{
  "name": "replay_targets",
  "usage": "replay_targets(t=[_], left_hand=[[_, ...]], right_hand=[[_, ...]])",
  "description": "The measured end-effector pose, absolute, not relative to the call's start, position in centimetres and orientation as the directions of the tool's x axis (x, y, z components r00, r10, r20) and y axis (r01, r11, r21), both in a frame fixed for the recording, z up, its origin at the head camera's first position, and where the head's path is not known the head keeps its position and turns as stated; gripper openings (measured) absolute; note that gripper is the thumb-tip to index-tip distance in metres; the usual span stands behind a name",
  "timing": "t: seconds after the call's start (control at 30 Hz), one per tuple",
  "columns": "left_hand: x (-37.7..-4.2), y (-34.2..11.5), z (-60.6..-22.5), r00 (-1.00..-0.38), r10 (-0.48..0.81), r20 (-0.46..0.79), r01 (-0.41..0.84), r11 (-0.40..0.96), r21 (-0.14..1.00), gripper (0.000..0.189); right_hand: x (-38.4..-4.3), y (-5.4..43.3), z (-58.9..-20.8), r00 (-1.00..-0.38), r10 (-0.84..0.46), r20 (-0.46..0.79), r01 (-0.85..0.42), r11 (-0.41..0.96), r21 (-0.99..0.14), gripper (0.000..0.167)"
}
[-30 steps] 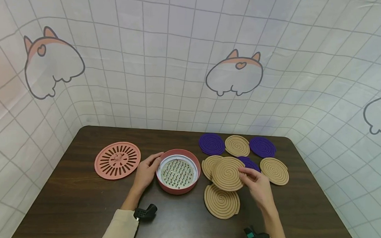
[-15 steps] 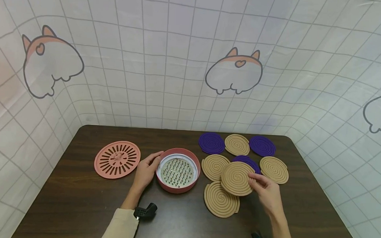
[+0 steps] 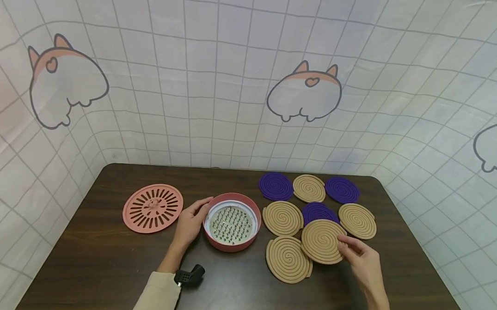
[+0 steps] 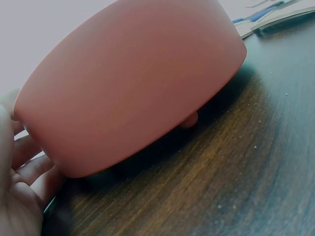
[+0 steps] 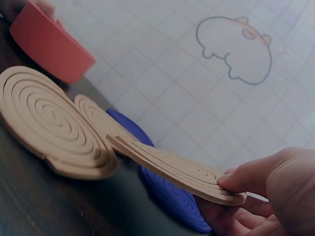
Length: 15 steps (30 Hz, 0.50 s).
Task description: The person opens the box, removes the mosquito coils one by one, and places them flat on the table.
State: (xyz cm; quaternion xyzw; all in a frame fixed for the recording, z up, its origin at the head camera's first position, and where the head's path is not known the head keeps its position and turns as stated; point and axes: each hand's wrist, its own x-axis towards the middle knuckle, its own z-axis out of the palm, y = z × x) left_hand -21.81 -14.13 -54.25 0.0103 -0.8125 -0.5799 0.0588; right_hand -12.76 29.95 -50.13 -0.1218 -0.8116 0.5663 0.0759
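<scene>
My right hand [image 3: 366, 266] pinches a tan mosquito coil [image 3: 323, 241] by its right edge, thumb on top and fingers beneath in the right wrist view. That coil's left edge overlaps another tan coil [image 3: 288, 261] in the head view. Behind it lies a purple coil [image 3: 318, 212], partly covered in this view. At the middle of the table, my left hand [image 3: 190, 222] holds the left side of a round red mosquito coil holder [image 3: 252, 238]. Inside the holder is a pale mesh-like disc [image 3: 230, 224] with a white ring. In the left wrist view, curled fingers [image 4: 29, 167] lie against its wall.
A pink slotted lid [image 3: 153, 208] lies flat at the left. More tan and purple coils, including a tan one [image 3: 357, 221] at the right and a purple one [image 3: 275, 186] at the back, lie on the dark wooden table [image 3: 102, 269]. A white patterned curtain surrounds the table.
My right hand has moved the held tan coil right and toward me, off the left tan coil and the purple one behind. The left hand and holder have stayed put.
</scene>
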Motion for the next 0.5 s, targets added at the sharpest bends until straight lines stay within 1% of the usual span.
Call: replay_targets(t=[0.27,0.5], left_hand=[[-21.9,-14.1,-54.2,-0.992,-0.091,0.09,0.056,0.322,0.945,0.035],[-21.8,-14.2,-54.2,-0.993,-0.089,0.081,0.049,0.323,0.945,0.036]], right_hand=[[-11.7,31.1,-50.5,-0.943,0.331,-0.017,0.142,0.357,-0.923,0.04],[-11.1,31.7,-51.0,-0.931,0.362,-0.055,0.198,0.372,-0.907,0.041]])
